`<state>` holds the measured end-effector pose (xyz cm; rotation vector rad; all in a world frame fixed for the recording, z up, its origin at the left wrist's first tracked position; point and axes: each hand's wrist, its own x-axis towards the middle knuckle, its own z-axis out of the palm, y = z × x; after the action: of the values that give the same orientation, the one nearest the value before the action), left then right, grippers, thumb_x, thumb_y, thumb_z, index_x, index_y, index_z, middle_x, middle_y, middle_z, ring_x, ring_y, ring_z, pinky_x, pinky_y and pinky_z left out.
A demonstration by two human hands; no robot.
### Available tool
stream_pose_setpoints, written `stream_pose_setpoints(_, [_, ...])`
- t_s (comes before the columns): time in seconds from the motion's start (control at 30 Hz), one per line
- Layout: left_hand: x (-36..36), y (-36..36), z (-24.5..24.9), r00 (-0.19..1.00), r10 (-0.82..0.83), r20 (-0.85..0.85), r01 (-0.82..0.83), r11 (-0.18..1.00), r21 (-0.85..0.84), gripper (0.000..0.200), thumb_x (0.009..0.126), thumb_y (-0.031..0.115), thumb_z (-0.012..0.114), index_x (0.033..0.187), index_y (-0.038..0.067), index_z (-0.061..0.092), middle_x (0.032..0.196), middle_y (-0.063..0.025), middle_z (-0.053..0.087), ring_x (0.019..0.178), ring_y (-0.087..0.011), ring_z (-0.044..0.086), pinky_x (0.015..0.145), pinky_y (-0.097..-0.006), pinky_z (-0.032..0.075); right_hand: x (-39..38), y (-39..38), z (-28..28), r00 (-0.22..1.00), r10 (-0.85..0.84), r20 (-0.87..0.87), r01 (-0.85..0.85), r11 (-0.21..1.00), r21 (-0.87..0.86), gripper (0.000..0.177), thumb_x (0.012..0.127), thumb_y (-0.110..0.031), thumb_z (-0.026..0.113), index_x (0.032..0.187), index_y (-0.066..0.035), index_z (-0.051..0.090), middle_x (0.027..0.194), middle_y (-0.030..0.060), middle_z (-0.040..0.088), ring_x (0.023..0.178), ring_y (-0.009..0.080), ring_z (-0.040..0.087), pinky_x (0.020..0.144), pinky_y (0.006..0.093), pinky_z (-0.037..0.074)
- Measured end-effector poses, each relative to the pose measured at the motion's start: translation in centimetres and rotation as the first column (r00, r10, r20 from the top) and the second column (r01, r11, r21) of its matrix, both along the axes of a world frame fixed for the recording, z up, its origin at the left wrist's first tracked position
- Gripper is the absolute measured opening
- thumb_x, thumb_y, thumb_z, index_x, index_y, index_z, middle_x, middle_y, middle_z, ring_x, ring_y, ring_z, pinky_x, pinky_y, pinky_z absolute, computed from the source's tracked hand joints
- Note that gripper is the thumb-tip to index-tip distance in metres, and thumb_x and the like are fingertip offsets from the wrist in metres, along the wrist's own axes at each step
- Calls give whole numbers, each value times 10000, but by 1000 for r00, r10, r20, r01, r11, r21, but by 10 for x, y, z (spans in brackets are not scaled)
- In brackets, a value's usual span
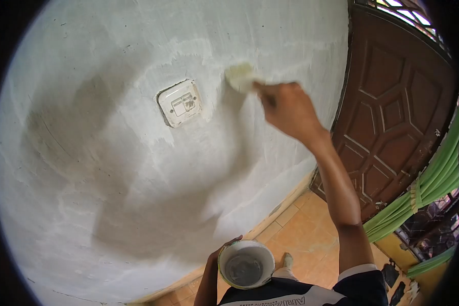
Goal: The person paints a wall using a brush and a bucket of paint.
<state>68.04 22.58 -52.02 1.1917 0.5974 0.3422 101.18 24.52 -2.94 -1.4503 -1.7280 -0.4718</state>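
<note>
My right hand (pixel 289 109) is closed around the handle of a paintbrush (pixel 240 74). The brush's pale yellowish bristles lie against the grey-white wall (pixel 137 214), to the right of a light switch (pixel 180 103); the brush is slightly blurred. Low in the view, my left hand (pixel 224 248) grips the side of a white bucket (pixel 246 245) held near my body. Greyish paint shows at the bottom of the bucket. Most of the left hand's fingers are hidden behind the bucket.
A brown panelled door (pixel 392 97) stands at the right, with a green curtain (pixel 433 176) tied beside it. Orange floor tiles (pixel 303 229) run along the wall's base. Dark items (pixel 391 275) lie on the floor at lower right. Shadows fall across the wall.
</note>
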Motion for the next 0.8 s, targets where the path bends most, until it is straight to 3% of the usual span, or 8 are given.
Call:
stream_pose_setpoints(0.17, [7,-10,17,995,65,-73,-76,986,-152,570,1099,292,593,1615,88,466,1649,-64,483,1525,-210,431,1283,-364,314,2,-14,-7,997,-33,72,42,991,-128,315,941,-40,631,1209,-37,796,768,197,739,676,345,707,661,456,577])
stream_pose_setpoints(0.23, [19,-13,43,939,138,-316,-273,858,-435,578,1112,314,568,1630,91,440,1670,-55,452,1538,-203,410,1291,-366,298,-2,-32,15,998,-63,-24,59,988,-146,317,941,-40,630,1211,-31,795,761,199,738,666,338,703,659,449,578])
stream_pose_setpoints(0.33, [18,-11,39,954,121,-274,-212,919,-331,595,1117,329,553,1643,89,413,1696,-52,410,1557,-202,379,1305,-376,271,-2,-19,17,993,-46,-107,45,999,-4,340,934,-39,634,1240,-18,780,745,195,733,641,320,694,644,416,579])
stream_pose_setpoints(0.43, [20,-12,40,955,119,-270,-210,917,-339,594,1117,327,552,1643,89,414,1698,-52,406,1558,-203,376,1307,-378,268,-16,-3,4,1000,-7,1,7,993,-119,348,937,-45,630,1252,-36,778,734,203,717,663,323,704,738,445,598])
stream_pose_setpoints(0.6, [25,-21,36,959,107,-264,-205,903,-378,591,1116,323,552,1642,87,415,1705,-52,394,1562,-203,369,1311,-381,261,2,-25,8,994,71,82,-54,980,-189,353,931,-39,640,1249,-75,789,721,209,702,639,320,690,678,439,578])
stream_pose_setpoints(0.67, [30,-16,39,961,104,-255,-199,903,-381,590,1116,321,551,1641,87,416,1708,-52,389,1563,-203,367,1312,-382,258,2,-35,19,992,-16,-125,7,998,-70,343,927,-40,648,1237,-63,791,709,219,683,618,330,675,642,440,550])
stream_pose_setpoints(0.7, [34,-14,40,963,103,-251,-196,903,-383,590,1116,320,551,1641,86,416,1709,-52,387,1564,-203,365,1313,-383,257,0,-25,19,992,-24,-126,33,997,74,335,931,-35,644,1232,-51,790,685,217,666,587,324,650,636,448,534])
stream_pose_setpoints(0.8, [35,-11,41,964,96,-250,-192,898,-395,588,1116,317,551,1640,85,417,1713,-52,379,1566,-204,361,1315,-385,252,0,18,-11,995,101,-20,-99,992,73,357,967,0,677,1315,-36,747,691,213,654,526,231,535,578,388,459])
